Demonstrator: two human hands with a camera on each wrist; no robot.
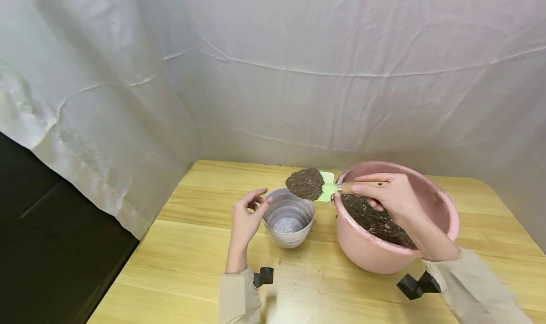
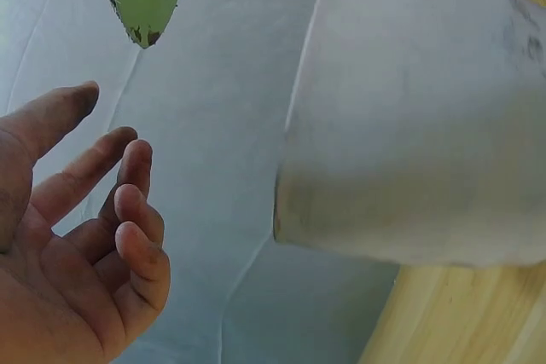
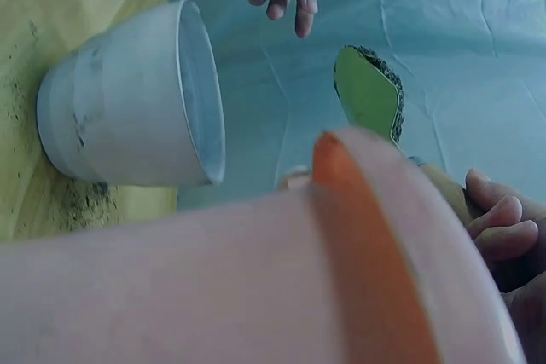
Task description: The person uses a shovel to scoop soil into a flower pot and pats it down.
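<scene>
My right hand [image 1: 390,193] grips the wooden handle of a small green trowel [image 1: 326,187] heaped with dark soil [image 1: 304,183]. The loaded blade hangs above the far rim of a small white pot [image 1: 288,222], which stands empty on the table. The right wrist view shows the trowel [image 3: 368,91] from below, beyond the rim of a large pink basin [image 3: 375,245]. That pink basin [image 1: 443,220] holds dark soil [image 1: 375,222] under my right hand. My left hand [image 1: 249,215] hovers with relaxed fingers just left of the white pot [image 2: 426,117], holding nothing; its fingers [image 2: 128,202] show in the left wrist view.
A light wooden table [image 1: 192,262] carries everything, with a little spilled soil [image 3: 77,202] around the white pot [image 3: 128,108]. A white sheet [image 1: 273,68] hangs behind and to the left. Past the table's left edge lies a dark floor [image 1: 51,248].
</scene>
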